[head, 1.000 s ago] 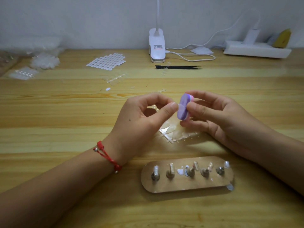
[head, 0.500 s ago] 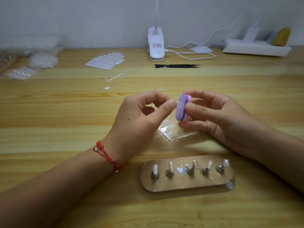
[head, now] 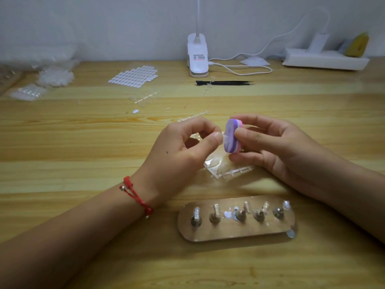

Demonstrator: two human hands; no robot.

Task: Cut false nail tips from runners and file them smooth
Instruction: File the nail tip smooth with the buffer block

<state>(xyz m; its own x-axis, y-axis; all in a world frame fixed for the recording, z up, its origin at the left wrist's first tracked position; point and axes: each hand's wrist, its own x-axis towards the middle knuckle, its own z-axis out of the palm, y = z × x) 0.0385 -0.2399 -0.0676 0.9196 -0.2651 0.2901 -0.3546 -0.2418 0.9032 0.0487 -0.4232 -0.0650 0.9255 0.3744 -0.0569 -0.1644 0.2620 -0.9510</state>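
I am logging the filing step as under way. The left hand (head: 179,149) is pinching a clear nail tip (head: 224,138) between thumb and forefinger, with the remaining fingers curled inward. The right hand (head: 277,147) is gripping the purple-and-pink buffer block (head: 232,136) between thumb and fingers, and the block's purple face is meeting the tip in the gap between the two hands. Against a second ago, both hands are holding almost the same station. The block is now turning more of its purple face toward me, and the tip, previously hidden behind the left thumb, is showing as a pale sliver on that face. I am reading this as a short filing stroke on the same tip, not a change of step. The runners (head: 231,171) are lying on the table directly beneath both hands, with tips seemingly still attached; I cannot count them. The peg stand (head: 237,232) is sitting nearer to me than the hands, below the right wrist, and several pegs are carrying clear tips. I am judging the task as partway done, with cutting still outstanding.
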